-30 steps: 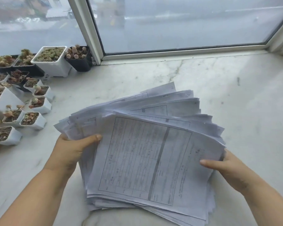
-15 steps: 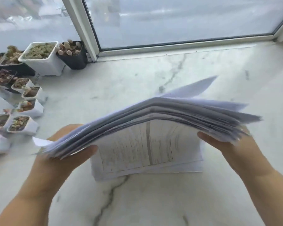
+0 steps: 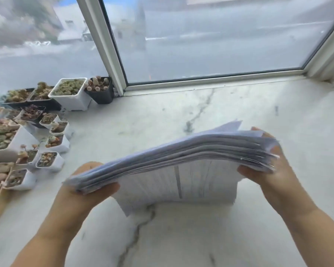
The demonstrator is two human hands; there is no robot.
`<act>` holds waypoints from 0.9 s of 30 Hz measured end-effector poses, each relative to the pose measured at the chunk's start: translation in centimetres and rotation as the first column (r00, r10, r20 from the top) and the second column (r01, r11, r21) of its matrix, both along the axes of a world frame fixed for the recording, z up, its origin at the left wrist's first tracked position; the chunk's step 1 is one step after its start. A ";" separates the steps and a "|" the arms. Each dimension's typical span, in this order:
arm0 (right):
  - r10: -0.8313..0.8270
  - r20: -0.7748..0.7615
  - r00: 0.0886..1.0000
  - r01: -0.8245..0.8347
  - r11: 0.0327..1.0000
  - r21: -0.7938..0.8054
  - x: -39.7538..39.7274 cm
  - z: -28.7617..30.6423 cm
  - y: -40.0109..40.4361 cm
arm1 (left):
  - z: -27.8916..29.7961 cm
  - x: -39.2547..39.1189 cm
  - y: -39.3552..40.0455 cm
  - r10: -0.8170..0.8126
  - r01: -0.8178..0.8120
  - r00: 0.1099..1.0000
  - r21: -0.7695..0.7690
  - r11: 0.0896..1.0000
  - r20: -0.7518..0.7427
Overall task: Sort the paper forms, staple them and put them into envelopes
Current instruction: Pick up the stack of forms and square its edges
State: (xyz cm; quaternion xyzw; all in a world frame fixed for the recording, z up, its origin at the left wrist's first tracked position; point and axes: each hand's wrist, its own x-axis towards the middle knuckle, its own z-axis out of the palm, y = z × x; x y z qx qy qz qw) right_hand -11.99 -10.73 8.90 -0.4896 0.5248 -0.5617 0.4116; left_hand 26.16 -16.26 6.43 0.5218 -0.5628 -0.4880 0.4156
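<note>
Head view: a thick, uneven stack of paper forms [image 3: 181, 153] stands on its lower long edge on a white marble sill [image 3: 181, 237], its long axis running left to right between both hands. The left hand [image 3: 89, 189] grips the left end, the right hand [image 3: 266, 170] the right end, equally near. Sheets are thin, printed, with ragged edges. Small square pots of succulents [image 3: 52, 143] sit to the left.

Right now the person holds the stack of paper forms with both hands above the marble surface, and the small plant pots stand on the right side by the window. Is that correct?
Not quite. The head view shows the plant pots on the left side, not the right. The rest holds: the left hand and the right hand both grip the stack of paper forms above the marble surface.
</note>
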 end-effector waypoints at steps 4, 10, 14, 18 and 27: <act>0.120 -0.093 0.988 -0.097 0.972 0.214 -0.4 -1.1 0.2 | 1.4 -2.8 0.5 -0.050 0.050 0.998 -0.007 0.999 -0.042; 0.162 -0.154 0.975 -0.113 0.952 0.283 -0.5 -0.7 -0.5 | 0.7 -3.1 1.5 0.052 -0.052 0.998 -0.006 0.999 0.017; 0.007 -0.144 0.990 0.019 0.984 0.179 0.6 0.4 -0.9 | 0.7 -4.8 2.2 0.242 -0.242 0.970 0.014 0.970 -0.003; -0.059 -0.051 0.997 0.059 0.998 0.006 -1.0 3.2 1.1 | 2.3 -5.6 3.2 0.236 -0.239 0.964 -0.010 0.971 -0.124; 0.080 -0.151 0.985 -0.051 0.981 0.187 -2.1 -3.5 3.6 | -2.0 -8.0 6.9 0.345 -0.345 0.937 -0.006 0.939 0.061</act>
